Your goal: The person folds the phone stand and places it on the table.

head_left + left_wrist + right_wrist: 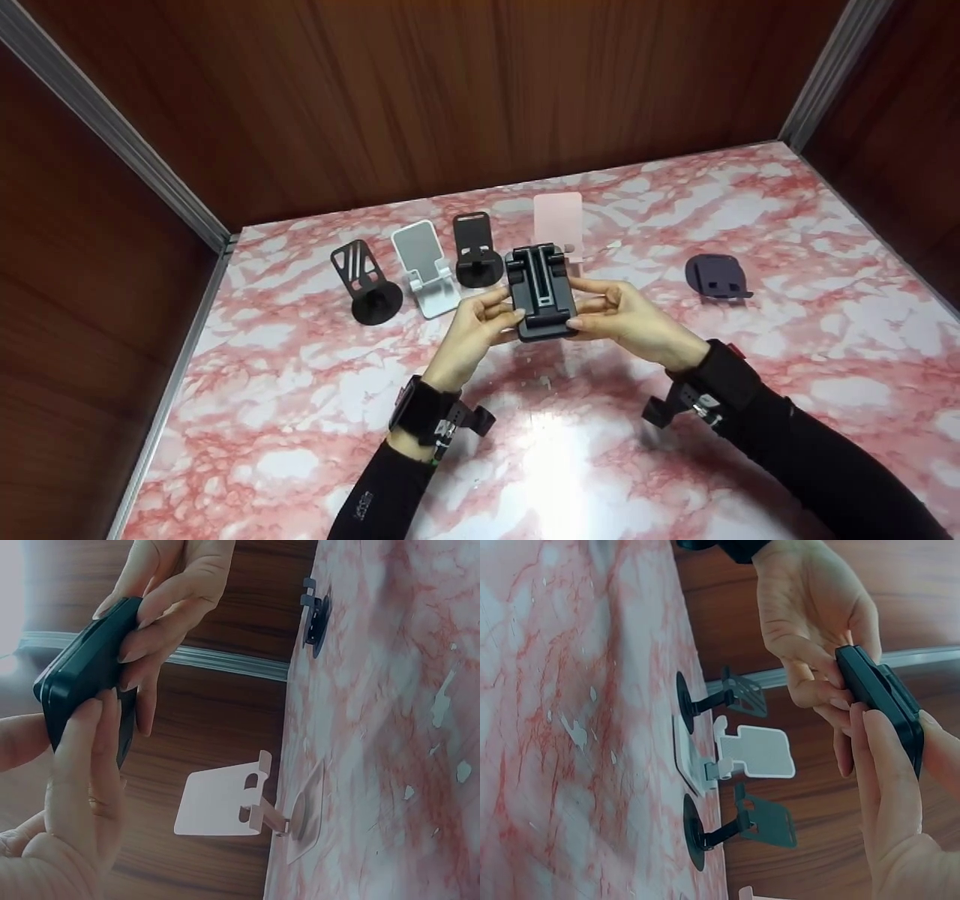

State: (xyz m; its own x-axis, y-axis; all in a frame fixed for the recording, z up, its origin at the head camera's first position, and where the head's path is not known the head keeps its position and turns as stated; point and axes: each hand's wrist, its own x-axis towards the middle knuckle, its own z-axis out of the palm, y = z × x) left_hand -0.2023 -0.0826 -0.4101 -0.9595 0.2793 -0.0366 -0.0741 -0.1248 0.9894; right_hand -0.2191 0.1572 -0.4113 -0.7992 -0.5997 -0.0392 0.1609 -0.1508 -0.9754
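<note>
You hold a dark folding phone stand point(540, 291) between both hands, lifted clear of the pink marble tabletop point(787, 217). Your left hand point(474, 330) grips its left edge, thumb on the near face and fingers curled behind it; the left wrist view shows those fingers point(94, 765) pressed along the stand's side. Your right hand point(626, 319) clamps the right edge the same way, fingertips point(592, 285) reaching across the front face and the thumb low at the bottom corner. In the right wrist view the stand point(881, 701) shows edge-on, pinched between the fingers of both hands.

Everything else sits on the tabletop behind the held stand. Just behind it stands a pink phone stand point(559, 217), partly hidden by it. To the held stand's left, a black stand with a round base point(476, 251) is nearest, then a white stand point(424, 266), then a black slotted stand on a round base point(365, 281) farthest left. Well to the right of the held stand lies a dark purple stand point(716, 276), folded low. Wood-grain walls point(450, 97) close in the tabletop on three sides.
</note>
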